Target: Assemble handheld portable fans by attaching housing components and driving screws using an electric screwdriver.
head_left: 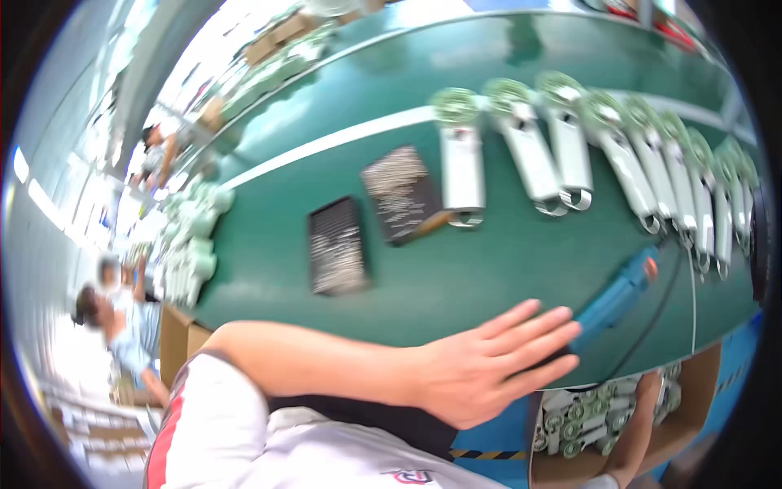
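Your left grip (481,371) is wide open, back of the hand up and fingers spread, with nothing in it; right by its fingertips lies the blue power driver (615,297), though blur makes it hard to say whether you touch it. Your right grip (649,387), to the right of the left one, is down at the carton (702,387) of loose white and pale-green handheld fans (582,424); its fingers are hidden, so I cannot tell how far they are open or whether they have hold of a fan.

Each fan should feel light and stiff, its smooth shell perhaps a little slippery, its round grille likely the fragile part; take it around the long handle, clear of the head, and ease it from its neighbours so the heap doesn't snag. The driver looks heavier and firm; wrap its middle and mind the cord (664,306) beside it. Ahead of your left grip, on the worktop (505,261), lies a row of similar fans (463,167), heads away from you; ahead and left of that grip sit two dark trays (338,244) of small metal parts.
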Demonstrator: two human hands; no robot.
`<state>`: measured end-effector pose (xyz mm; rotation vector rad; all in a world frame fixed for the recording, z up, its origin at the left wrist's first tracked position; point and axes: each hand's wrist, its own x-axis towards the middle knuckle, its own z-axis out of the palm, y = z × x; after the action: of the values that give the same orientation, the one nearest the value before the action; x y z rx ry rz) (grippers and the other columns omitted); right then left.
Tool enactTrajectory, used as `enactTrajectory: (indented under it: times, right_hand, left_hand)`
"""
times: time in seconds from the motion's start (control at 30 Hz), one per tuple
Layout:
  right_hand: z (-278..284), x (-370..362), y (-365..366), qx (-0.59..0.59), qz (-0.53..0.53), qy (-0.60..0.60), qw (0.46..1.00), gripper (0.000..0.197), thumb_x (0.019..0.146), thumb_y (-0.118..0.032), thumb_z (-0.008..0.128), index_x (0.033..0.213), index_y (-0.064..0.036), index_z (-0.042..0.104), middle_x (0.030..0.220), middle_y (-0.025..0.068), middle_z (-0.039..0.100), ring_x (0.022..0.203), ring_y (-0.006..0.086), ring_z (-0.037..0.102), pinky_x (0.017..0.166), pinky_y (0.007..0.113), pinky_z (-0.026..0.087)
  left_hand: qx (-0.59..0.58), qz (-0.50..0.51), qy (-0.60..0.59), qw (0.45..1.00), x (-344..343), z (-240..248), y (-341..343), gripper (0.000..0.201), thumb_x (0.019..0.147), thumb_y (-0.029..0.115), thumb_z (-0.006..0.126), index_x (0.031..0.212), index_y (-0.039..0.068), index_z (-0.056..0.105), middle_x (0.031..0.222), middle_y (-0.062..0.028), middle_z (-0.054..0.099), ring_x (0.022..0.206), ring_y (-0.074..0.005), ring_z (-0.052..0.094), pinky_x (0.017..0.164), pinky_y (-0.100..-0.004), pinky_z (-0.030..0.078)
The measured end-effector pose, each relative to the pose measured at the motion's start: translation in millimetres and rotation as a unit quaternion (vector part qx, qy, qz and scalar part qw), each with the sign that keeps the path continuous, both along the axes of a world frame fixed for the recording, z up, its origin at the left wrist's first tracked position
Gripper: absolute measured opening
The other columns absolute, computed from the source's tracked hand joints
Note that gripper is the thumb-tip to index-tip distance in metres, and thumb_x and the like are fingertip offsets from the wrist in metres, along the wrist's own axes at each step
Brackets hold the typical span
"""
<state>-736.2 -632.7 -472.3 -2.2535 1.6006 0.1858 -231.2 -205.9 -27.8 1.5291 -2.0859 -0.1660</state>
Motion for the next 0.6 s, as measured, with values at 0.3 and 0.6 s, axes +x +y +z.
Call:
enactTrajectory:
  times: [0.3,0.6]
  right_hand:
    - [126,116,190,-0.303,0.267,-0.064,0.913,0.026,0.103,-0.007,0.048,0.125,0.0018,0.06,0.144,0.0225,0.057,0.116,0.047,0.061,0.09,0.052,0.055]
    - [333,283,397,-0.204,0.326,-0.33,0.862,0.036,0.091,-0.01,0.066,0.126,0.0005,0.066,0.119,0.0196,0.07,0.099,0.038,0.07,0.086,0.043,0.057]
  left_hand:
    - [-0.26,-0.025,0.058,0.963,0,-8,13,0.058,0.078,0.021,0.063,0.121,-0.018,0.061,0.137,-0.0354,0.053,0.134,-0.0523,0.05,0.118,-0.0679,0.033]
    - [-0.492,-0.139,-0.219,0.831,78,163,177,0.019,0.088,0.007,0.064,0.104,-0.003,0.064,0.095,-0.0171,0.061,0.091,-0.0292,0.062,0.069,-0.0474,0.056]
